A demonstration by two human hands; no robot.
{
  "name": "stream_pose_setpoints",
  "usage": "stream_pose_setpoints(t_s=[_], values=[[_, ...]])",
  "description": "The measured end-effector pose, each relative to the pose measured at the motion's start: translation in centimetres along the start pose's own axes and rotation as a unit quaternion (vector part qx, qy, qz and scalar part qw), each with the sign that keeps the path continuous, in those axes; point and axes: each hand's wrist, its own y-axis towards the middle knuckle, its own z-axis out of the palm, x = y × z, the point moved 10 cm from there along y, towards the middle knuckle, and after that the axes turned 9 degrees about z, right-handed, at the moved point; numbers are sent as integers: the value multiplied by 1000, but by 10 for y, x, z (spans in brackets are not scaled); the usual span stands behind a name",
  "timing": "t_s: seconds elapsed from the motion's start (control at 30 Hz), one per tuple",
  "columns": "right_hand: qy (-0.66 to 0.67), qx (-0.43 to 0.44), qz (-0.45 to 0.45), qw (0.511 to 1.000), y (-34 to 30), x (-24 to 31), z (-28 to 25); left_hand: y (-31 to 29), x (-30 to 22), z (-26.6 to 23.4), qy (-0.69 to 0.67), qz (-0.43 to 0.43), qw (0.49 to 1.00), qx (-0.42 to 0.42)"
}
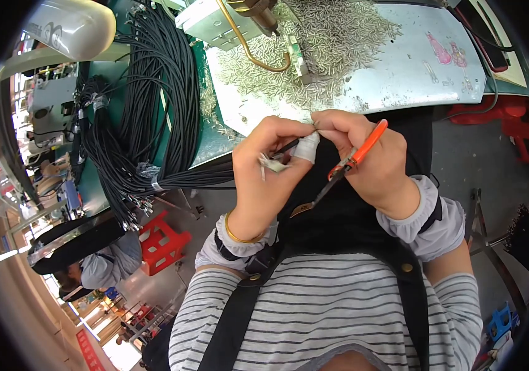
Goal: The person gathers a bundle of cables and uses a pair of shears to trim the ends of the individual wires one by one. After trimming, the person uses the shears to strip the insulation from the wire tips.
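Note:
My left hand (258, 176) and my right hand (376, 161) meet in front of the table edge, fingertips pinched together. A black cable (287, 146) runs through my left hand, its end between the fingertips of both hands; the tip is too small to make out. White tape wraps my left thumb (306, 148), and a crumpled pale strip (273, 164) sticks out of the left palm. My right hand is closed round scissors with an orange handle (369, 142), the dark blades pointing down toward my apron (332, 229).
Many small metal pieces (339, 37) are heaped on the pale work surface (413, 55), around a machine head (258, 15) with a bent copper-coloured tube. Bundled black cables (159, 80) lie at the left. Red stools (162, 244) stand at left and right; another person (113, 263) sits left.

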Motion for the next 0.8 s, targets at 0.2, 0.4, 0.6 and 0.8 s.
stream_pose_setpoints(t_s=[0.2, 0.4, 0.6, 0.8], values=[[191, 58, 243, 949, 1, -39, 11, -2, 2, -6, -38, -8, 997, -69], [124, 28, 177, 976, 2, -23, 7, -3, -20, -2, 134, 78, 988, -18], [400, 38, 367, 839, -5, -43, 24, -3, 1, -6, -36, -2, 997, -62], [487, 55, 433, 756, -14, -48, 37, -7, 26, 1, -225, -175, 956, -71]])
